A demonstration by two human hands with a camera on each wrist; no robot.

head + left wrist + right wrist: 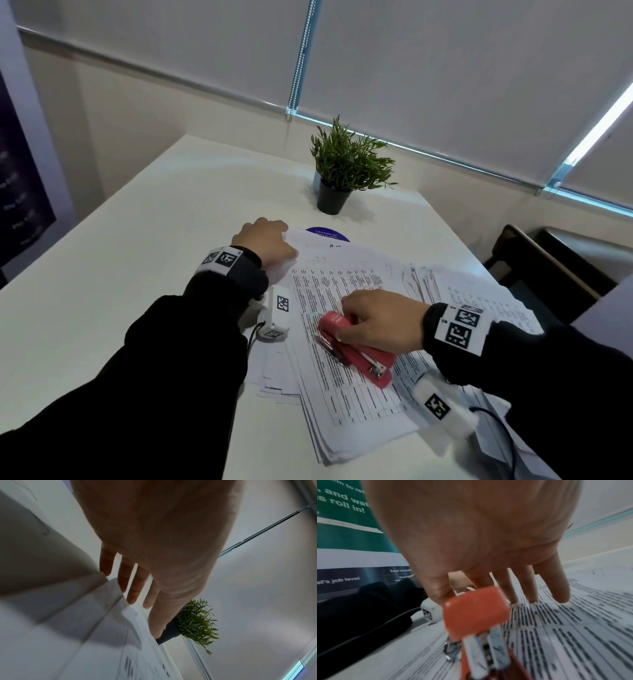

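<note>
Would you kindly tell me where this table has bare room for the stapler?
Bare tabletop lies left of the left hand and papers, out to the far corner, and right of the plant. Around the right hand and stapler, papers crowd everything.

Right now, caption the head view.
Right hand grips red plastic stapler on printed paper stack; left hand holds its corner.

Green poster [346,520], right wrist view: white lettering, cut off at the edges, reads "and wat…" and "…s roll in!". Its dark lower band [351,580] reads "Total incentiv…" and "…al's job level".

Purple round sticker [327,233] on the surface [154,240]: "Let's keep our"; second line unreadable.

Printed sheets [342,370]: tabled print, too small to read.

Red stapler [356,346]: faint lettering, illegible.

Wrist bands [460,325]: square black-and-white code markers.
</note>
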